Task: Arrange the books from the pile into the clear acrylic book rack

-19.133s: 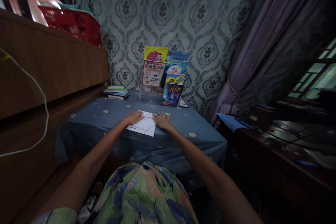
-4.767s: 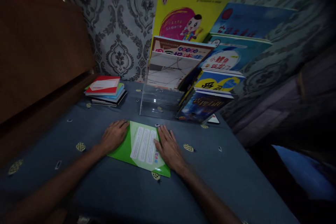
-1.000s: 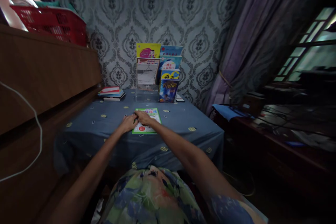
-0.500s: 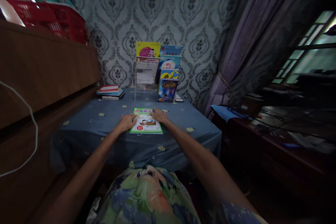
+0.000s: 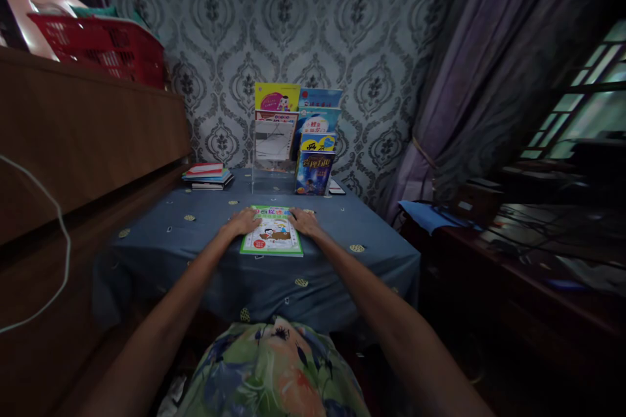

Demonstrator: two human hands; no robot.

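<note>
Green-bordered white picture book [image 5: 271, 239] flat on the blue-clothed counter [image 5: 166, 244].
Behind stand colourful books [image 5: 315, 172] in a clear plastic rack [image 5: 272, 181], a low multicoloured book stack [image 5: 208, 177] to the left. Together a second ago, the left hand [image 5: 243, 221] and right hand [image 5: 306, 222] now lie along its sides, fingers extended, gripping nothing.

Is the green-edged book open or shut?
Shut: the book lies flat on the cloth, its picture cover facing up.
</note>
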